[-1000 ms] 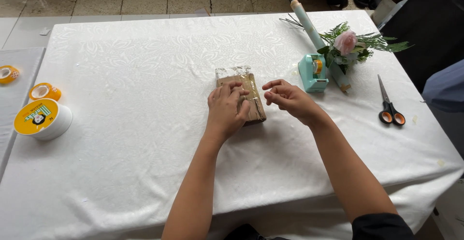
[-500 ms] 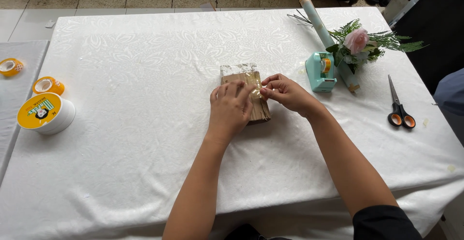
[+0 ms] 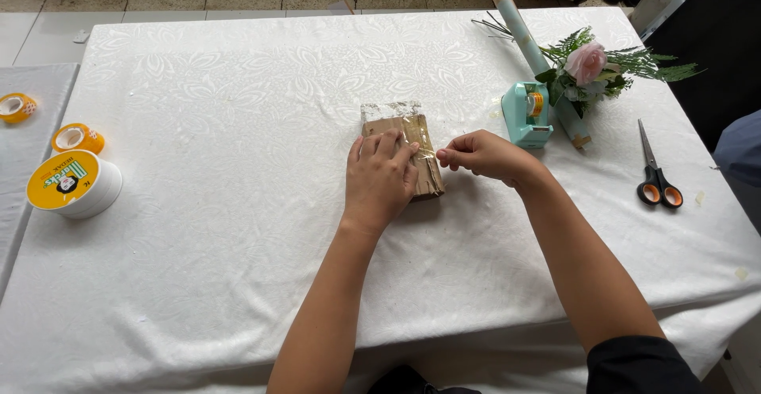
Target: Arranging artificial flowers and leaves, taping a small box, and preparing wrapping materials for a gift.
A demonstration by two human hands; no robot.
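A small brown paper-wrapped packet [image 3: 418, 142] lies near the middle of the white tablecloth [image 3: 238, 124]. My left hand [image 3: 380, 176] lies flat on it, fingers spread over its near half. A strip of clear tape runs across the packet's top to my right hand [image 3: 479, 154], whose fingertips pinch the tape's end just right of the packet. The far end of the packet shows a whitish torn edge.
A mint tape dispenser [image 3: 529, 113] stands right of the packet, beside a pale blue paper roll [image 3: 525, 33] and a pink flower with greenery [image 3: 588, 63]. Scissors [image 3: 656, 176] lie at right. Tape rolls [image 3: 73, 181] sit at left. A person's sleeve [image 3: 741, 164] shows at the right edge.
My right hand came to the packet, then drew back a little to the right holding the tape end. My left hand stayed pressed on the packet.
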